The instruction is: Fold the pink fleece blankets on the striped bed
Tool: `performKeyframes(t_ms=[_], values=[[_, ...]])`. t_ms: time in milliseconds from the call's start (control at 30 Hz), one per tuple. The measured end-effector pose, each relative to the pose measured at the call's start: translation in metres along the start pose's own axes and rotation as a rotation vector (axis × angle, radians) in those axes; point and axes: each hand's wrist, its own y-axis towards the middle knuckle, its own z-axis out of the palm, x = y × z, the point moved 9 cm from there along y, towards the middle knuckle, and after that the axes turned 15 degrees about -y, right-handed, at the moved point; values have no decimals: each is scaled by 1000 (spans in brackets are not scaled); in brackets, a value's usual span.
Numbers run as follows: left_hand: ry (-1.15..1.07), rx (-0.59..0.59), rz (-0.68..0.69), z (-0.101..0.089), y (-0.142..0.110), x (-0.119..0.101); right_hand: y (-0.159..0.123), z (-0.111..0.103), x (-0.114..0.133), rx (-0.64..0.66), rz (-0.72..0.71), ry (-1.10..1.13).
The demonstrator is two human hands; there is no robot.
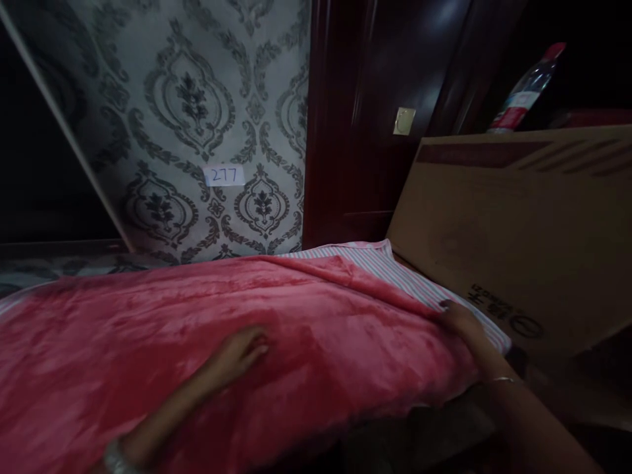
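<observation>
A plush red blanket (148,342) lies spread over a bed, with a pink-and-white striped sheet (395,270) showing along its right edge. My left hand (239,352) rests flat on the blanket near the middle, fingers stretched out and together. My right hand (459,319) is at the blanket's right edge, where red fabric meets the striped sheet. Its fingers curl over the edge, gripping the fabric. A thin bracelet sits on my right wrist.
A large cardboard sheet (518,224) leans at the right of the bed. A plastic bottle (526,89) with a red cap stands behind it. Patterned wallpaper with a label reading 277 (224,175) is ahead, beside a dark wooden door (375,118).
</observation>
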Motion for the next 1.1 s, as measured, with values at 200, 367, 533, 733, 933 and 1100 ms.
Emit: performKeyframes(t_ms=[200,367,533,733,933,1100], values=[[347,28,-81,21,119,33,30,-18,121,-9,-189,145],[500,3,-184,44,146,54,55,-26,207,3,-256,183],[471,-50,-144,52,144,70,52,-20,260,50,-321,158],[377,-148,-41,40,147,69,-47,-24,313,67,-942,327],[417,-116,-40,43,151,63,-41,-41,285,18,-926,659],[443,-119,-88,44,152,67,0,-19,264,-67,-613,545]])
